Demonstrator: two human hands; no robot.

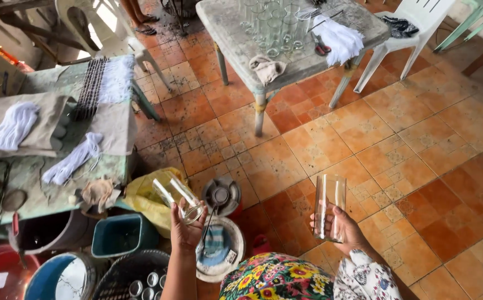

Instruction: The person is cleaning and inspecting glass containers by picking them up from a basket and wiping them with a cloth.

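Note:
My left hand (185, 229) holds a clear drinking glass (176, 195) tilted, its mouth pointing up and to the left. In my right hand (344, 229) stands a second clear glass (330, 203), upright, gripped near its base. Both glasses look empty and hang above the orange tiled floor in front of my flowered clothing (277, 278). Farther off, a grey table (230, 28) carries several more clear glasses (269, 25), a bundle of white threads (339, 40), red-handled scissors (320, 45) and a rag (266, 69).
A workbench (36, 183) at left bears white thread bundles and cloths. Below it stand a teal bin (122, 234), a yellow bag (144, 194), buckets, a basket of small jars (136, 280) and round lids (222, 194). White plastic chairs (416, 28) flank the grey table.

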